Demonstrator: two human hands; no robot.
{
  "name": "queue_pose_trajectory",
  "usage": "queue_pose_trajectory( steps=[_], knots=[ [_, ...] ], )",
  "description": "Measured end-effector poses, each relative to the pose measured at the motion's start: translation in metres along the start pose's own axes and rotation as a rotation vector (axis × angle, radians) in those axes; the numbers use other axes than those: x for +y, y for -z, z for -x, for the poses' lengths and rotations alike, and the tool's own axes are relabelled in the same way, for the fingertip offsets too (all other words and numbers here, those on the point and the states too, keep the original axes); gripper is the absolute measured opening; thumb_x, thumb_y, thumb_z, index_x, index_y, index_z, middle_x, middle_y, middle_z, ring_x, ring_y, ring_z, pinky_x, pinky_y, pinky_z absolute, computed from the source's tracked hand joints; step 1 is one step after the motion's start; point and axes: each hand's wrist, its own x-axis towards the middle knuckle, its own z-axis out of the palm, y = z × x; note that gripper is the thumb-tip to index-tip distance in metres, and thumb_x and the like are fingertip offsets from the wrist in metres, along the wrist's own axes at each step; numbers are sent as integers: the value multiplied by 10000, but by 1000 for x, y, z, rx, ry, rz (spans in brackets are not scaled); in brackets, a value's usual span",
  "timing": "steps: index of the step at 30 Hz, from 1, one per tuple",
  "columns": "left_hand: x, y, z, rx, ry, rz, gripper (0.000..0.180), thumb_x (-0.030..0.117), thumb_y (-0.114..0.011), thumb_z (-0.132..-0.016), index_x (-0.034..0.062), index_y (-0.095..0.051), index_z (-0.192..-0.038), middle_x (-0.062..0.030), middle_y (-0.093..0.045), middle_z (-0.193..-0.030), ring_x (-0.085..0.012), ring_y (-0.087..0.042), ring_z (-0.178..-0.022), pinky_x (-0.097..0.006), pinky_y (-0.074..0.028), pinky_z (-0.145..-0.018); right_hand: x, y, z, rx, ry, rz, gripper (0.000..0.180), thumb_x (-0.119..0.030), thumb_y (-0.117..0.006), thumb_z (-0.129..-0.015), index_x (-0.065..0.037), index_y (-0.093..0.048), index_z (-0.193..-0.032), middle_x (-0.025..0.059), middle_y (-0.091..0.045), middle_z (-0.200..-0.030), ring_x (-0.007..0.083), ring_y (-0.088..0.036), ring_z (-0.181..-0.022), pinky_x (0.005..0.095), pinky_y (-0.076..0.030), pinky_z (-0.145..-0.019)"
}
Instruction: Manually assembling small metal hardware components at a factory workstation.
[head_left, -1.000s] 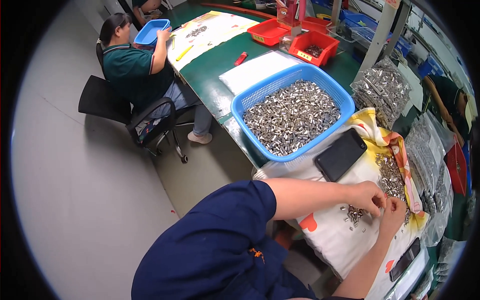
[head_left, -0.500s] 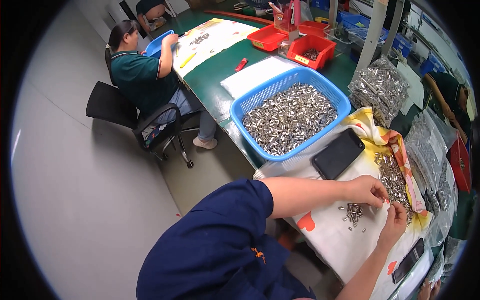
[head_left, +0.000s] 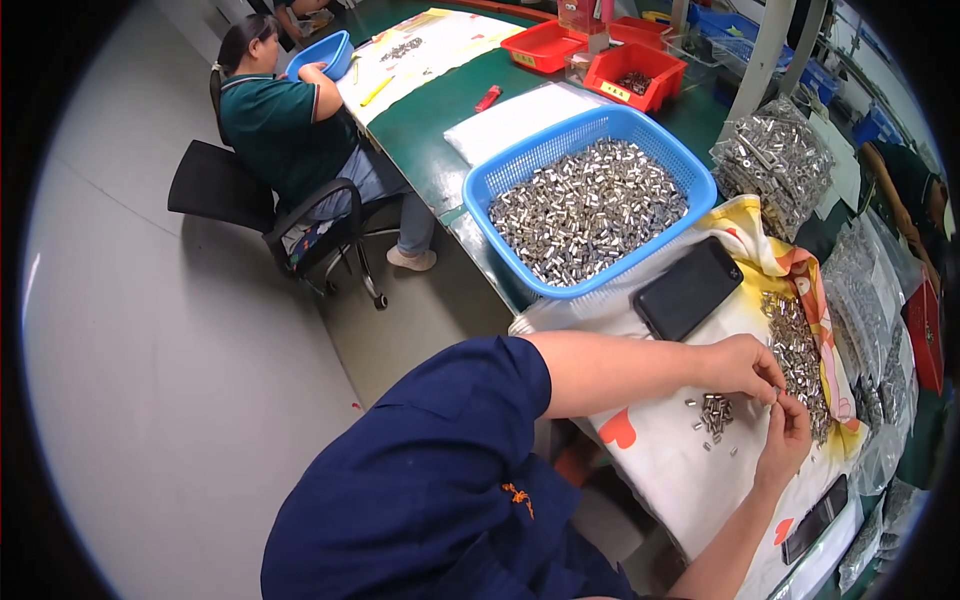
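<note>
Over the cloth-covered table, my left hand (head_left: 742, 366) and my right hand (head_left: 783, 445) meet fingertip to fingertip. Both are closed in a pinch; whatever sits between the fingers is too small to name. Just beyond them a long heap of small silvery metal sleeves (head_left: 797, 355) lies along the folded edge of the patterned cloth (head_left: 655, 470). A smaller pile of the same metal sleeves (head_left: 715, 412) rests on the cloth beside my left wrist, with a few loose ones around it.
A blue basket (head_left: 478, 205) full of metal sleeves stands beyond my left arm. One dark phone (head_left: 688, 288) lies beside it, another phone (head_left: 815, 520) near my right forearm. Bagged parts (head_left: 775, 155) line the right side. Red bins (head_left: 640, 85) stand farther back. A co-worker (head_left: 270, 110) sits far left.
My hands stay pinched together over the cloth, with the fingers slightly shifted. The whole view has moved a little. The co-worker's blue basket is tilted up higher than before.
</note>
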Motion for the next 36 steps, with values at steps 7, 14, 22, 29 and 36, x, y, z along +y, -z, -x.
queue_pose_trajectory(
  steps=[7,14,22,29,36],
  knots=[
    [0,1,-3,2,-11,-26,231,37,-661,-699,3,-629,-925,-40,-634,-811,-74,-577,-711,-203,-472,-648,-16,-9,2,35,111,242,39,7,-542,-793,2,-564,-825,32,-543,-813,86,-455,-688,203,-372,-626],
    [6,0,7,40,-36,-156,212,59,-671,-690,-1,-642,-891,-40,-639,-782,-75,-576,-699,-208,-467,-640,-16,-13,5,16,143,357,45,12,-532,-794,6,-565,-825,29,-553,-794,90,-469,-678,211,-388,-613],
    [-1,-11,-6,-60,-96,-174,232,131,-687,-688,50,-660,-905,-25,-642,-779,-71,-566,-684,-205,-456,-623,-20,9,12,32,-30,130,65,-15,-575,-783,18,-580,-839,26,-566,-786,86,-521,-726,194,-418,-674],
    [16,20,10,-5,127,-343,242,116,-643,-749,30,-631,-975,-36,-629,-846,-74,-567,-740,-204,-459,-659,-25,-14,-19,-49,-189,99,100,-91,-607,-740,-13,-584,-798,14,-563,-689,80,-497,-620,217,-407,-568],
    [9,-6,4,-160,243,-371,204,19,-619,-760,6,-617,-964,-16,-608,-824,-38,-539,-693,-172,-444,-625,-4,14,-10,187,0,584,125,-86,-597,-760,-22,-608,-867,64,-587,-742,128,-534,-631,246,-436,-595]
  ],
)
